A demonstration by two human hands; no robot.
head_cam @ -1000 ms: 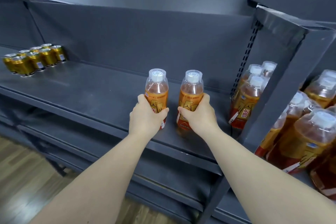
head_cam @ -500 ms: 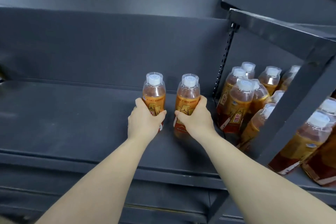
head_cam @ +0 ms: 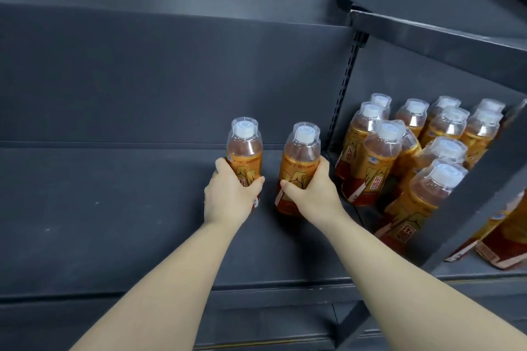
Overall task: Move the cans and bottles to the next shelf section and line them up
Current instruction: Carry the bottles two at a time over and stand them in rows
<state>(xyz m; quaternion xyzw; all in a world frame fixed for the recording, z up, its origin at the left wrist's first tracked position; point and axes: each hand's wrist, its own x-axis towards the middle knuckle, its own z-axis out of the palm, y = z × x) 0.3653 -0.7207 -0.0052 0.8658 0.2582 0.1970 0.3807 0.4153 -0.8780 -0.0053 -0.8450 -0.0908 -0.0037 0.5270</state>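
Grip on both: left hand (head_cam: 231, 197) curls round left bottle (head_cam: 244, 152), right hand (head_cam: 313, 196) round right bottle (head_cam: 301, 157). Both upright on grey shelf (head_cam: 114, 208), near centre; bottle cluster (head_cam: 379, 159) at 3 o'clock.

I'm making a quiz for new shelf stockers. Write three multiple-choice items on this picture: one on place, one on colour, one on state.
1. From the held bottles, the bottle cluster stands: A. left B. right, past the slotted upright C. on the shelf above
2. The bottle caps are: A. white B. red C. green
3. The left hand and right hand: A. both open B. each grips a bottle C. only one grips
Answers: 1 B, the cluster sits beyond the upright; 2 A, every visible cap is white; 3 B, each hand wraps a bottle.
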